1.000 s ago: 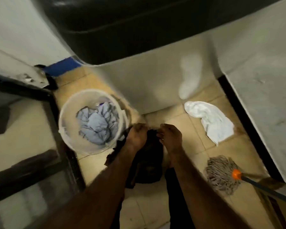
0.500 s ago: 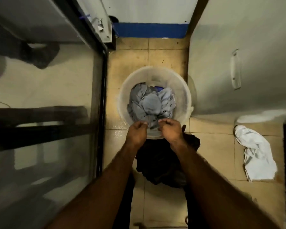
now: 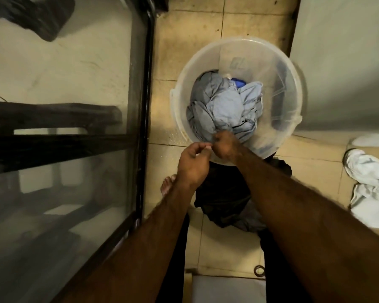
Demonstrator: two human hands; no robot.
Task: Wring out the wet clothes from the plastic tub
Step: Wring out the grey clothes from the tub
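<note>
**Tub loaded, right hand in the heap**

The tub (image 3: 293,88) stands on the floor (image 3: 195,22) between a glass door (image 3: 64,149) on the left and a pale wall on the right. The clothes (image 3: 219,108) lie heaped in its bottom. The right hand (image 3: 227,146) reaches over the near rim, fingers curled into the nearest fold. I judge it is gripping the cloth. The left hand (image 3: 192,165) hovers just outside the rim, fingers curled, and I cannot tell whether it pinches anything.

I see two risks. A one-handed pull on soaked cloth could tip the light tub or drag out the whole heap. Wringing outside the rim would wet tiles that already show drops, close to a bare foot (image 3: 167,184).

A dark cloth (image 3: 223,200) lies under the arms, against the tub. A white cloth (image 3: 372,193) lies well apart on the right.
</note>
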